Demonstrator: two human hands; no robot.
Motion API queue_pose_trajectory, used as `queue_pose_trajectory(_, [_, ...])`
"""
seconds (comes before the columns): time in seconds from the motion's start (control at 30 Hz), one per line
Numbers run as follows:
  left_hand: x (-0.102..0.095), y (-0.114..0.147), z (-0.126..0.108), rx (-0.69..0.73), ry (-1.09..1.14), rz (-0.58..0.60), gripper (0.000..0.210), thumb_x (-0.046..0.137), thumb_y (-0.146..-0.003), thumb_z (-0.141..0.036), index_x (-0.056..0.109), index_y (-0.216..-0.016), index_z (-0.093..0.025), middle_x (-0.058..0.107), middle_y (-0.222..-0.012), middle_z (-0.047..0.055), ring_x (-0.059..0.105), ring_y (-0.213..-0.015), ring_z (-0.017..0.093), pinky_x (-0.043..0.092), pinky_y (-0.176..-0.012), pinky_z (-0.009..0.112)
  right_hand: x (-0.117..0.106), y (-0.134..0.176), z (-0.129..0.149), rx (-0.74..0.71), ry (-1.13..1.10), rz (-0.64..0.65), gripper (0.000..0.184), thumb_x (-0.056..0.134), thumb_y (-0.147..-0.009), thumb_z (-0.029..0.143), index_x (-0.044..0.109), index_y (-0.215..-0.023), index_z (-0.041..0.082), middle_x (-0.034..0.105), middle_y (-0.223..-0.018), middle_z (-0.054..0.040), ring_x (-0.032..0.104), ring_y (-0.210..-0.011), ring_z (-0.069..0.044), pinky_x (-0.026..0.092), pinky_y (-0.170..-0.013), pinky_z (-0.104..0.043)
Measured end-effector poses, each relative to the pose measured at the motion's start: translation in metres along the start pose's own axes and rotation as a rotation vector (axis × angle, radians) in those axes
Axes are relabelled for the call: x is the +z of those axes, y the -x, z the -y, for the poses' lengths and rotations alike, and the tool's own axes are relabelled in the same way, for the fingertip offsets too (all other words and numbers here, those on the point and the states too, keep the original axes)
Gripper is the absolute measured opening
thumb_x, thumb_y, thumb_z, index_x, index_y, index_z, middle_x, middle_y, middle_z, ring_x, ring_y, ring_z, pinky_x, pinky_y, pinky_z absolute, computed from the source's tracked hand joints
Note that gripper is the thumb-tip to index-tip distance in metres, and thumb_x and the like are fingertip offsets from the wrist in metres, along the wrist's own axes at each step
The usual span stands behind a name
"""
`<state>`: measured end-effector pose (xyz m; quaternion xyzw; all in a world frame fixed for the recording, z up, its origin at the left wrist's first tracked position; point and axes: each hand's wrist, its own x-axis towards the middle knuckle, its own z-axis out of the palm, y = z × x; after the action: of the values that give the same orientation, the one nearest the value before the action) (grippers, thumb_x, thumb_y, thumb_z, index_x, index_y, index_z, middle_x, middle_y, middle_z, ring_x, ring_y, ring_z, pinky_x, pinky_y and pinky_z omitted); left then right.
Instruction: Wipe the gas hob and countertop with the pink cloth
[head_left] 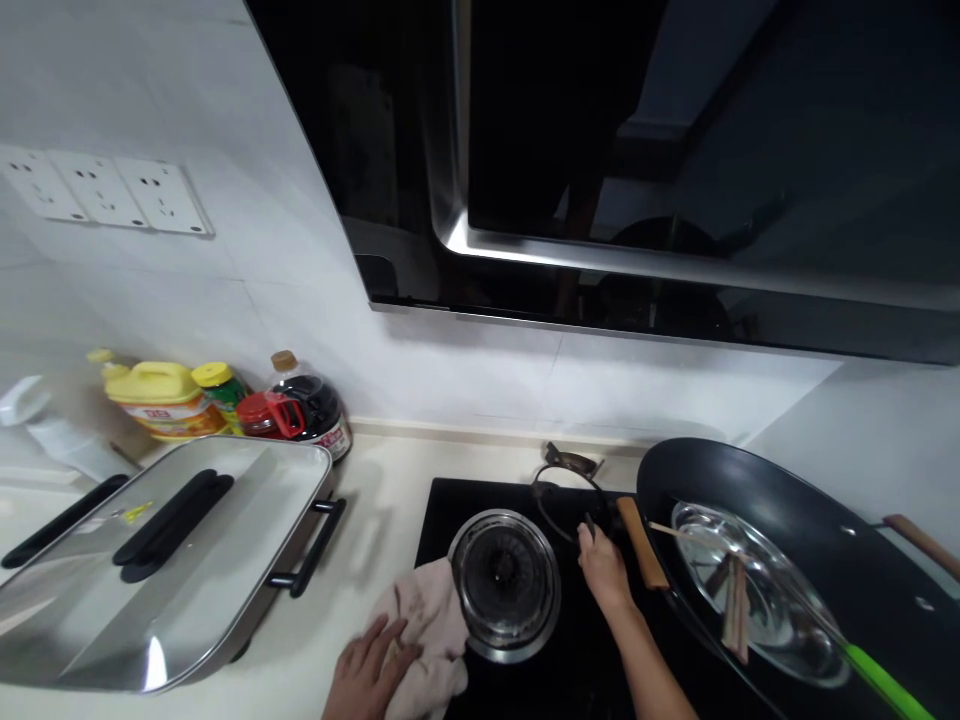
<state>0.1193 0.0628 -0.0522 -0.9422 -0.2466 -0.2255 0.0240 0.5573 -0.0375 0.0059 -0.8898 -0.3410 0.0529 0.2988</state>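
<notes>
In the head view my left hand [369,672] has its fingers bent over a pale pinkish cloth [431,625], which lies bunched at the left edge of the black hob [442,505]. Beside the cloth is a round burner with a shiny metal ring [506,655]. Farther right, my right hand [602,565] is closed on a small dark part at the near side of a dark-rimmed round piece [541,515], which looks like a glass lid. Its far side is near a dark object [574,460] by the wall.
A large black wok [750,470] at right holds a metal bowl [780,620] and a green-handled utensil [885,680]. A lidded electric pan [255,500] sits at left, with bottles [311,400] behind it. The range hood [600,255] hangs overhead.
</notes>
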Motion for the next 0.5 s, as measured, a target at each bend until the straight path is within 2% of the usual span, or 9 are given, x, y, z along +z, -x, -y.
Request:
queue_pose_trajectory(0.13, [-0.009, -0.006, 0.007, 0.123, -0.025, -0.058, 0.065, 0.070, -0.077, -0.056, 0.065, -0.138, -0.032, 0.063, -0.148, 0.010, 0.055, -0.135, 0.038, 0.051, -0.100, 0.046, 0.012, -0.001, 0.036, -0.024, 0.054, 0.196, 0.045, 0.035, -0.108, 0.035, 0.074, -0.114, 0.015, 0.079, -0.100, -0.0142, 0.076, -0.094, -0.024, 0.053, -0.087, -0.032])
queue_pose_trajectory(0.23, [-0.014, -0.010, 0.005, 0.123, -0.031, -0.057, 0.064, 0.069, -0.081, -0.059, 0.065, -0.138, -0.031, 0.063, -0.147, 0.011, 0.055, -0.135, 0.038, 0.051, -0.099, 0.046, 0.020, 0.001, 0.065, -0.069, 0.099, 0.296, 0.044, 0.035, -0.108, 0.034, 0.072, -0.120, 0.014, 0.079, -0.105, -0.0158, 0.076, -0.102, -0.026, 0.050, -0.090, -0.032])
queue_pose_trajectory(0.37, [-0.015, -0.008, 0.001, 0.101, -0.023, -0.047, 0.066, 0.068, -0.082, -0.062, 0.063, -0.140, -0.032, 0.062, -0.149, 0.011, 0.053, -0.137, 0.039, 0.050, -0.099, 0.048, 0.030, 0.003, 0.097, -0.112, 0.159, 0.386, 0.045, 0.033, -0.109, 0.037, 0.070, -0.124, 0.017, 0.079, -0.110, -0.0148, 0.075, -0.105, -0.027, 0.050, -0.091, -0.032])
queue_pose_trajectory(0.5, [-0.006, -0.002, 0.005, 0.110, -0.015, -0.034, 0.067, 0.068, -0.082, -0.061, 0.062, -0.142, -0.032, 0.061, -0.150, 0.011, 0.053, -0.137, 0.039, 0.050, -0.099, 0.048, 0.039, 0.002, 0.126, -0.150, 0.193, 0.429, 0.044, 0.033, -0.110, 0.039, 0.070, -0.124, 0.018, 0.079, -0.111, -0.0132, 0.075, -0.106, -0.026, 0.050, -0.091, -0.032])
